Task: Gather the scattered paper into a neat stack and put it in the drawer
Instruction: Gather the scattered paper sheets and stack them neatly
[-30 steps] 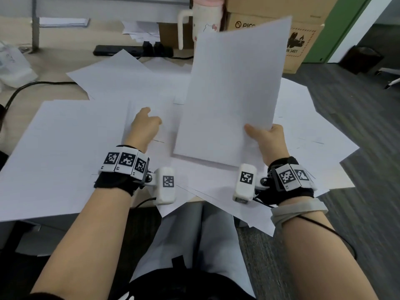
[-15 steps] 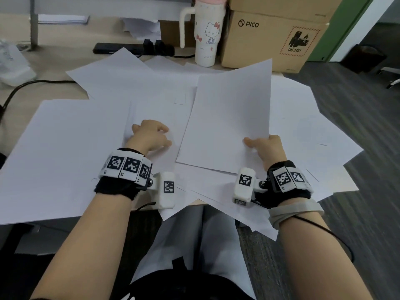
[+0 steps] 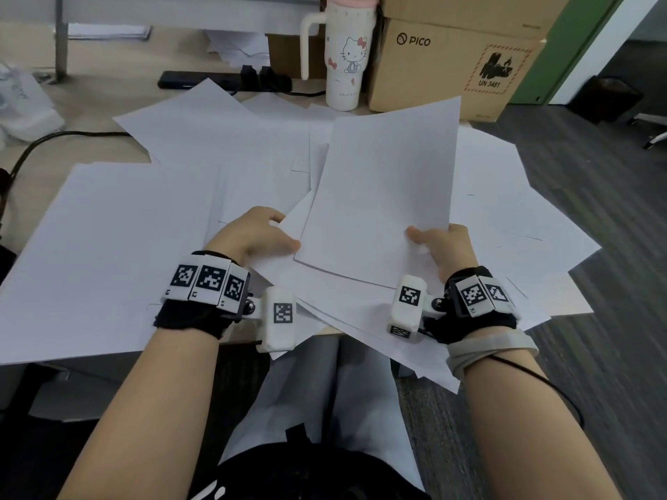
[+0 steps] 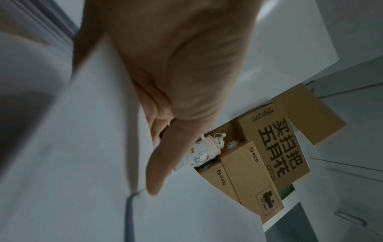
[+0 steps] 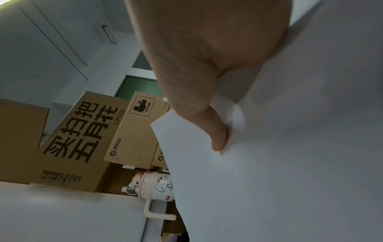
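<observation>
1. At the far left of the head view, a white plastic bag lies on the wooden desk, with a black cable curving past it.
2. Loose white sheets cover most of the desk, overlapping at odd angles; several hang over the near edge above the person's lap.
3. The left hand sits near the middle of the spread. Its fingers are curled and its thumb lies on top of a sheet whose corner sticks out beside the held paper. In the left wrist view the thumb presses down on white paper while the fingers go under its edge, so the hand pinches that sheet.
4. A black power strip lies at the back of the desk, just left of a white Hello Kitty tumbler with a handle and a pink lid.
5. The held paper is raised off the pile and tilted, its far end higher than its near end. More than one edge shows along its near side.
6. The right hand grips the near right corner of that paper, thumb on top, fingers hidden beneath.
7. Brown PICO cardboard boxes stand behind the tumbler, touching it.
8. Grey floor lies to the right of the desk.
</observation>
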The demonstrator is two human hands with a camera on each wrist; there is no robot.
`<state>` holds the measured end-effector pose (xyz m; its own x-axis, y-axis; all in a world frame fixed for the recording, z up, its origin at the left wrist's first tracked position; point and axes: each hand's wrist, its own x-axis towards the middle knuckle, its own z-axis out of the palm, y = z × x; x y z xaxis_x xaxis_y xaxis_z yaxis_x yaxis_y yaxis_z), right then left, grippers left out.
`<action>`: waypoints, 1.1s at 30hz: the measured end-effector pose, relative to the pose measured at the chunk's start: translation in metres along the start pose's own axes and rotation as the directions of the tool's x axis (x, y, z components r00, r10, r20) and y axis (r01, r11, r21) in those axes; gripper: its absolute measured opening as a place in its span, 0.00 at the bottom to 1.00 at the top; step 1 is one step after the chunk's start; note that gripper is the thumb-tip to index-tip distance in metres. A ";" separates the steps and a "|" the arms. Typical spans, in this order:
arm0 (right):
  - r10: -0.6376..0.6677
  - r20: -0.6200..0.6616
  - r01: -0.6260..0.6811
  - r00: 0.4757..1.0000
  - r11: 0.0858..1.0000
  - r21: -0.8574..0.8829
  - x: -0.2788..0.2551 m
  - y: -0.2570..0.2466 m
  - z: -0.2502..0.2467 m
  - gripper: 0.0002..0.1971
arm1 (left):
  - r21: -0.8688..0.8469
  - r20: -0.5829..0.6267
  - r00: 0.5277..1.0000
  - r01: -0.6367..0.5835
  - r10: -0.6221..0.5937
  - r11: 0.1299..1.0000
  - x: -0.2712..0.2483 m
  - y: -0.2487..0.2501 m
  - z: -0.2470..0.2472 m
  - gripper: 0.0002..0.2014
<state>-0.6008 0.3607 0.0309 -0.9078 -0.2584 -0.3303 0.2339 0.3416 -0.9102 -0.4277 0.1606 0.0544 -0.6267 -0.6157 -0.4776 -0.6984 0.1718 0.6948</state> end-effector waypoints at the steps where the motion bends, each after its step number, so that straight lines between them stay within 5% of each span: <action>1: 0.001 0.000 -0.001 1.000 1.000 0.012 -0.001 0.000 -0.001 0.08 | 0.011 0.014 1.000 -0.005 0.005 1.000 -0.002 -0.002 -0.001 0.17; 4: 0.004 0.005 -0.004 1.000 0.999 0.052 -0.006 -0.001 -0.001 0.06 | -0.069 -0.012 1.000 -0.022 0.021 0.997 -0.009 -0.007 -0.004 0.12; 7: 0.014 0.004 -0.015 1.000 0.994 0.113 -0.013 -0.002 -0.001 0.09 | -0.268 -0.178 0.983 -0.084 0.036 0.960 -0.012 -0.010 -0.009 0.08; 10: 0.036 -0.006 -0.034 0.999 0.991 0.133 -0.020 -0.001 -0.005 0.13 | -0.401 -0.495 0.869 -0.250 0.021 0.881 -0.010 -0.014 -0.016 0.06; 12: 0.043 -0.015 -0.040 0.999 0.990 0.136 -0.024 -0.001 -0.008 0.14 | -0.446 -0.594 0.804 -0.327 -0.002 0.833 -0.013 -0.017 -0.017 0.09; 14: 0.054 -0.030 -0.050 0.998 0.990 0.134 -0.028 0.001 -0.008 0.14 | -0.599 -0.513 0.857 -0.314 -0.051 0.737 -0.014 -0.022 -0.013 0.16; 16: 0.064 -0.036 -0.059 0.997 0.990 0.128 -0.031 0.000 -0.006 0.14 | -0.709 -0.306 0.950 -0.189 -0.055 0.679 -0.022 -0.024 -0.007 0.21; 20: 0.071 -0.037 -0.066 0.997 0.992 0.110 -0.036 -0.001 -0.006 0.18 | -0.575 -0.046 0.999 -0.025 -0.002 0.818 -0.028 -0.034 0.007 0.13; 24: 0.061 -0.059 -0.055 0.996 0.994 0.097 -0.039 0.000 -0.009 0.20 | -0.519 -0.218 0.976 -0.139 0.027 0.843 -0.028 -0.035 0.010 0.10; 27: 0.045 -0.076 -0.040 0.996 0.997 0.064 -0.039 0.002 -0.012 0.20 | -0.540 -0.503 0.864 -0.331 0.019 0.774 -0.032 -0.031 0.002 0.11; 29: 0.043 -0.076 -0.041 0.996 0.999 0.027 -0.038 0.005 -0.011 0.19 | -0.553 -0.572 0.820 -0.386 0.000 0.738 -0.033 -0.030 -0.002 0.07; 31: 0.041 -0.080 -0.042 0.996 0.999 -0.007 -0.036 0.009 -0.010 0.17 | -0.616 -0.447 0.894 -0.324 0.021 0.718 -0.039 -0.028 0.000 0.02; 33: 0.037 -0.090 -0.042 0.995 0.998 -0.052 -0.035 0.011 -0.008 0.16 | -0.576 -0.246 0.968 -0.179 0.040 0.798 -0.041 -0.031 0.008 0.09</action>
<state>-0.5697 0.3805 0.0346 -0.9260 -0.1634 -0.3404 0.2537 0.3985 -0.8814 -0.3835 0.1864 0.0485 -0.5497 -0.7786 -0.3026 -0.2458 -0.1955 0.9494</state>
